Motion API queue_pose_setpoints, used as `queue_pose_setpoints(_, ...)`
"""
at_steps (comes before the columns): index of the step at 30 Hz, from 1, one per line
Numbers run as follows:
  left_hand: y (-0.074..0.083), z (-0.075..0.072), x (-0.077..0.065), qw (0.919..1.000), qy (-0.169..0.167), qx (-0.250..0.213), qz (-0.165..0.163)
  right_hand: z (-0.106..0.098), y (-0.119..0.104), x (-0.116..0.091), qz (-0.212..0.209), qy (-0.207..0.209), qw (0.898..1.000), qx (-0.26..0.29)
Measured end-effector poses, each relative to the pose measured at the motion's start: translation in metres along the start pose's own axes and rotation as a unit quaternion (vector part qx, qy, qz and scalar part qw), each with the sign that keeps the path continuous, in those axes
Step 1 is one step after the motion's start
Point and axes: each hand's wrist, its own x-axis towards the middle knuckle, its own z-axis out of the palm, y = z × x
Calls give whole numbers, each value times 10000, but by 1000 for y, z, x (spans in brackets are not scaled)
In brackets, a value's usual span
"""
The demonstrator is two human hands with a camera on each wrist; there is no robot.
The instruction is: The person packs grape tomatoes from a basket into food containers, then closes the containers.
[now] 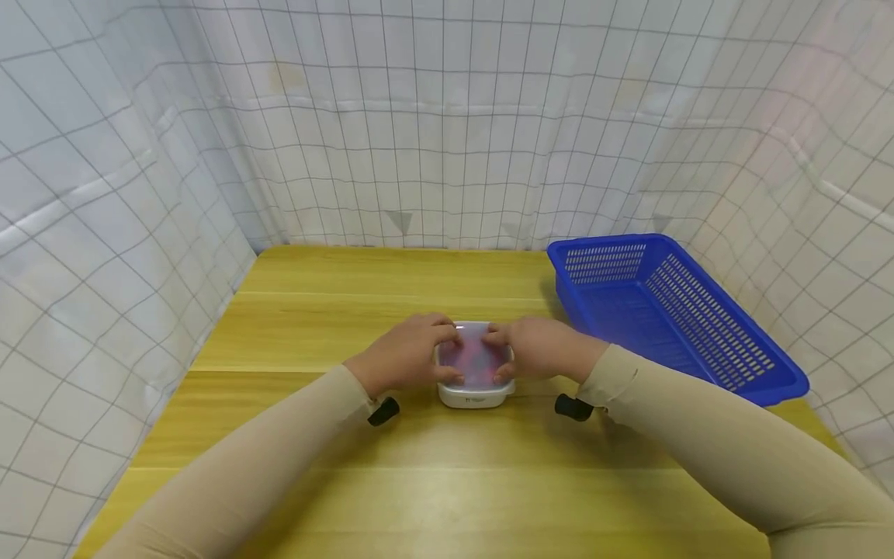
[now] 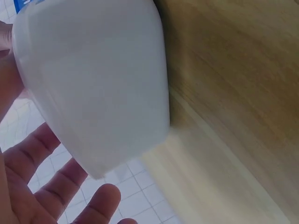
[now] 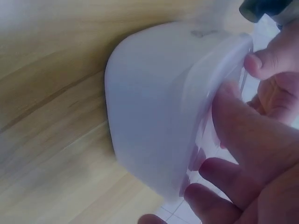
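Observation:
A white food container [image 1: 472, 400] with a translucent lid [image 1: 476, 355] sits upright on the wooden table, with pinkish and grey contents blurred through the lid. My left hand [image 1: 408, 353] touches the lid's left side with thumb and fingertips. On the opposite side, my right hand [image 1: 548, 347] rests its thumb and fingertips on the lid's edge. In the left wrist view, the container's plain side wall [image 2: 93, 84] stands beside loosely spread fingers [image 2: 58, 186]. The right wrist view shows a thumb [image 3: 233, 116] pressing at the lid's rim, other fingers relaxed below it.
To the right on the table [image 1: 433, 497] stands a blue plastic basket [image 1: 733, 341] with slotted walls, partly behind the right forearm. White gridded curtains [image 1: 447, 140] enclose the table at the back and both sides. Dark wrist-worn devices [image 1: 574, 407] hang under the sleeves.

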Motion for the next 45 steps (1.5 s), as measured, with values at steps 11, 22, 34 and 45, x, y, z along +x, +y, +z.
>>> queue_pose_setpoints(11,0,-3,-1,9996,-193,122,-148,-9,-3,2,-39,-258,9994,-222)
queue_pose_setpoints(22,-1,-4,-1,9996,-217,55,-178,-7,-1,8,75,-319,9993,-173)
queue_pose_setpoints(34,0,1,1,9997,-236,-57,-98,-2,-1,5,184,-392,9990,-116)
queue_pose_setpoints(45,2,0,1,9993,-316,-102,-198,0,-1,4,241,-382,9990,30)
